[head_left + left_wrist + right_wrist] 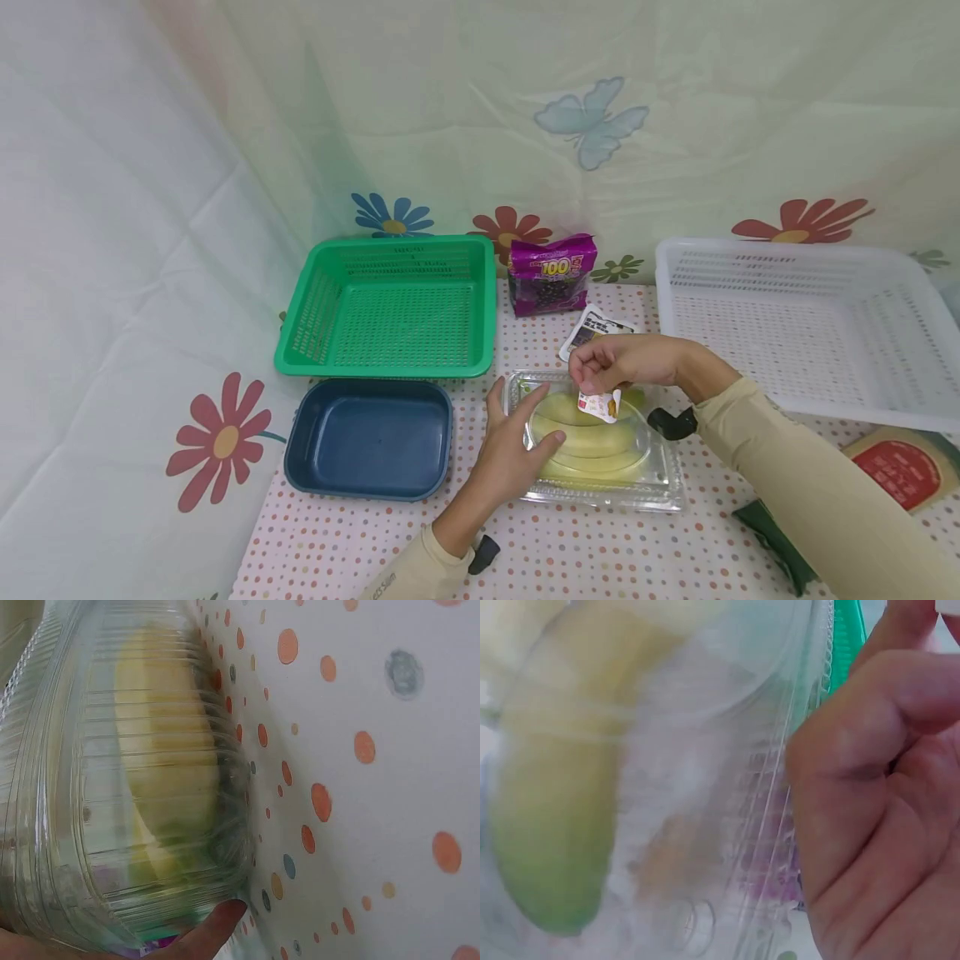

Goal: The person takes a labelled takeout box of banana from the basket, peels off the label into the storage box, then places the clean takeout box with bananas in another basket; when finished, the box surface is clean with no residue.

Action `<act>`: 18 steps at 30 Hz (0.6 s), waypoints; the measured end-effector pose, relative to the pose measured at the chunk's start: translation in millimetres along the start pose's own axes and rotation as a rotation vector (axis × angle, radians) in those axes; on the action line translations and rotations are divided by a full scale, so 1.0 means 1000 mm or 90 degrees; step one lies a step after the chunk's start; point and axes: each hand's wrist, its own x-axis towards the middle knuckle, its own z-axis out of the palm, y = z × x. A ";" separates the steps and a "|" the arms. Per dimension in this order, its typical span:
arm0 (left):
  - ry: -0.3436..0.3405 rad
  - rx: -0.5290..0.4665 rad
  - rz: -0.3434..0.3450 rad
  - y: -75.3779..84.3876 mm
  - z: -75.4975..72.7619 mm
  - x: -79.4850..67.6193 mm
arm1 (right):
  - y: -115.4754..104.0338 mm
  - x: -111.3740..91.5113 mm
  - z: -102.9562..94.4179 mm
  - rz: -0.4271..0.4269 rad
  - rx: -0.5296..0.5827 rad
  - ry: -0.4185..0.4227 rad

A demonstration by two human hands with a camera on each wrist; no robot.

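A clear plastic clamshell box (663,492) with yellow-green bananas (588,437) inside lies on the dotted cloth. My left hand (508,454) rests at its left side, fingers spread and the thumb over the lid. In the left wrist view a fingertip (225,915) touches the box's lower edge. Above the lid, my right hand (626,362) pinches a small white packet (600,406) with red and orange print between thumb and fingers. The right wrist view shows the curled fingers of that hand (885,772) beside the lid. Behind it lies a white-and-black packet (592,321), partly covered.
A green basket (382,371) and a dark blue tub (367,492) stand at left. A purple snack bag (552,275) stands at the back; a white basket (787,400) is at right. Near the right sleeve lie a dark green packet (772,533) and a red-and-tan package (896,471).
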 end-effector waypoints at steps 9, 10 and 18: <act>-0.002 0.009 0.000 0.001 0.001 -0.002 | -0.003 -0.005 0.007 0.015 0.000 0.021; -0.003 0.009 0.000 0.001 0.001 -0.002 | -0.003 -0.005 0.008 0.010 -0.001 0.028; -0.012 0.009 -0.003 0.006 -0.005 -0.002 | -0.010 -0.008 0.020 0.006 0.011 0.111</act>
